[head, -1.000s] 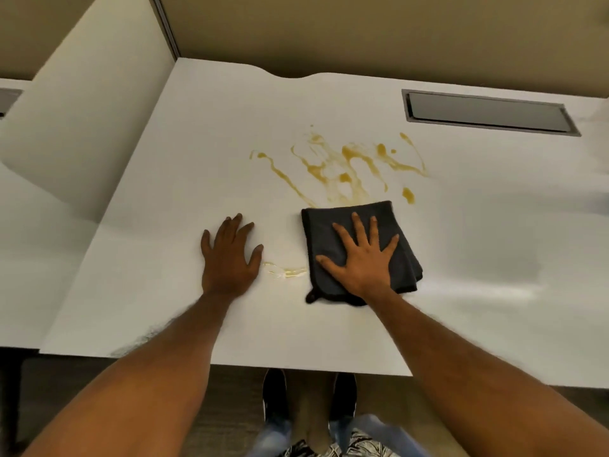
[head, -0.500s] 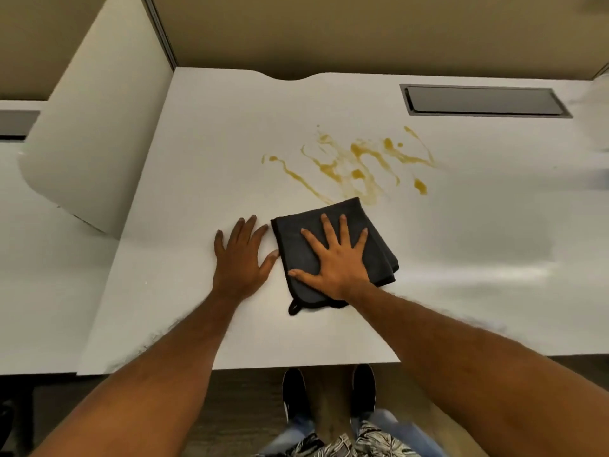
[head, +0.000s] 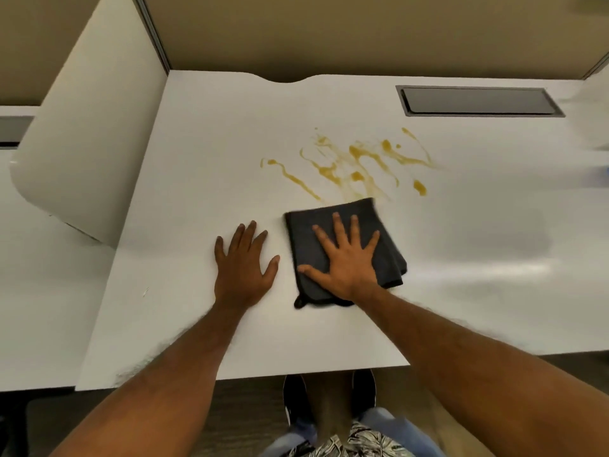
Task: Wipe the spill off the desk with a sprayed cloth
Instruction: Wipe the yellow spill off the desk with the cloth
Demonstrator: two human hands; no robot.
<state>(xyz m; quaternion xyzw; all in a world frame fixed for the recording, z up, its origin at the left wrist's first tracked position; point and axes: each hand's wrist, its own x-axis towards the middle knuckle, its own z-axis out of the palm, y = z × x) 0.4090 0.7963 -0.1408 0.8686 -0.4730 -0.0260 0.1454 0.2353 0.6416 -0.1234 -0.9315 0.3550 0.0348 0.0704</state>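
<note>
A yellow-brown spill (head: 356, 166) streaks the middle of the white desk (head: 204, 192). Just in front of it lies a folded dark grey cloth (head: 303, 240), its far edge touching the nearest streaks. My right hand (head: 346, 268) presses flat on the cloth with the fingers spread. My left hand (head: 242, 268) rests flat on the bare desk a little to the left of the cloth, holding nothing. The cloth's right edge looks blurred.
A grey recessed cable hatch (head: 478, 101) sits at the back right of the desk. A white rounded divider panel (head: 92, 133) stands along the left edge, with another desk (head: 39, 291) beyond it. A beige partition runs behind. My feet (head: 329, 400) show under the front edge.
The cloth slid left over a small pale smear between my hands, then back a little to the right. That smear is gone. My left hand stayed put.
</note>
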